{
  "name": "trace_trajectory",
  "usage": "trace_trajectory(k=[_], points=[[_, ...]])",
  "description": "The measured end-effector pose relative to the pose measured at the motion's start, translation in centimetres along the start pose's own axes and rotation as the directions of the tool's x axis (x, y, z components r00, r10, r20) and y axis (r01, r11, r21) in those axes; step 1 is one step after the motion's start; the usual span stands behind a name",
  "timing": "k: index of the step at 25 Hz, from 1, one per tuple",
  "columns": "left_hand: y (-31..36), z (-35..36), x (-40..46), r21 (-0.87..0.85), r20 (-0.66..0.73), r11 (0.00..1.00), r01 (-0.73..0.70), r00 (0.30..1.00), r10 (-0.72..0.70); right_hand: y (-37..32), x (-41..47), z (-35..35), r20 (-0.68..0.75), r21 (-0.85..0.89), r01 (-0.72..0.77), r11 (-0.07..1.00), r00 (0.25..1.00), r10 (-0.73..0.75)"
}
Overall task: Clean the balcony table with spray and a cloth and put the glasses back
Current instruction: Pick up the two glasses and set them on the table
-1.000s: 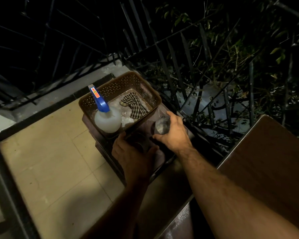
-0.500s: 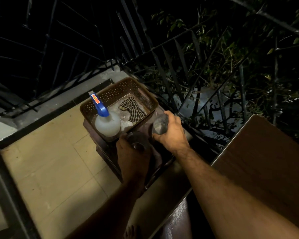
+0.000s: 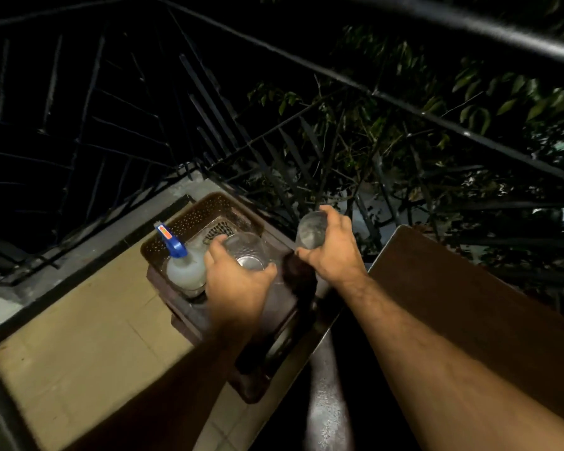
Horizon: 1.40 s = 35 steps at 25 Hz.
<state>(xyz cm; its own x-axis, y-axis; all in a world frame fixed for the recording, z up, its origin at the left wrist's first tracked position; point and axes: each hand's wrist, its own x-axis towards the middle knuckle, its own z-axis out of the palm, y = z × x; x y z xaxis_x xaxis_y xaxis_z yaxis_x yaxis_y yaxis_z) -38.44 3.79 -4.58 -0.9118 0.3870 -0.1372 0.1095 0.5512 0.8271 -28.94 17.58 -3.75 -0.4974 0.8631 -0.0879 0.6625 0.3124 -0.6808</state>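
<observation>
Head view: two clear glasses, each gripped by curled fingers. Left hand (image 3: 238, 281) holds the wide glass (image 3: 246, 252) above the brown basket (image 3: 205, 211); right hand (image 3: 332, 252) holds the narrower glass (image 3: 310, 231) right of the basket. Spray bottle (image 3: 184, 265) stands inside the basket; checked cloth (image 3: 219, 230) mostly hidden. Table (image 3: 469, 304) cut off at right.

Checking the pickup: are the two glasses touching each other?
Apart. The head view shows the left glass and the right glass with dark space between them.
</observation>
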Motion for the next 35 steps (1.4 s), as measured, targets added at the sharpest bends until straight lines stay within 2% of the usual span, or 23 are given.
trace_trajectory(k=[8, 15, 24, 35], points=[[8.2, -4.4, -4.8, 0.027, 0.022, 0.992, -0.123, 0.992, 0.122, -1.5, -5.3, -11.8, -0.13, 0.02, -0.074, 0.997, 0.989, 0.076], [14.5, -4.5, -11.0, 0.026, 0.12, 0.975, -0.223, 0.968, 0.218, -0.2, -11.0, -19.4, -0.216, 0.022, -0.118, 0.993, 0.969, 0.12], [18.8, -3.1, -17.9, 0.068, 0.262, 0.933, -0.355, 0.908, 0.326, 3.2, -17.4, -26.4, -0.326, 0.074, -0.172, 0.982, 0.927, 0.186], [22.4, 0.3, -26.9, 0.011, 0.417, 0.88, -0.475, 0.802, 0.428, 9.2, -26.0, -34.7, -0.462, 0.093, -0.269, 0.959, 0.841, 0.281]])
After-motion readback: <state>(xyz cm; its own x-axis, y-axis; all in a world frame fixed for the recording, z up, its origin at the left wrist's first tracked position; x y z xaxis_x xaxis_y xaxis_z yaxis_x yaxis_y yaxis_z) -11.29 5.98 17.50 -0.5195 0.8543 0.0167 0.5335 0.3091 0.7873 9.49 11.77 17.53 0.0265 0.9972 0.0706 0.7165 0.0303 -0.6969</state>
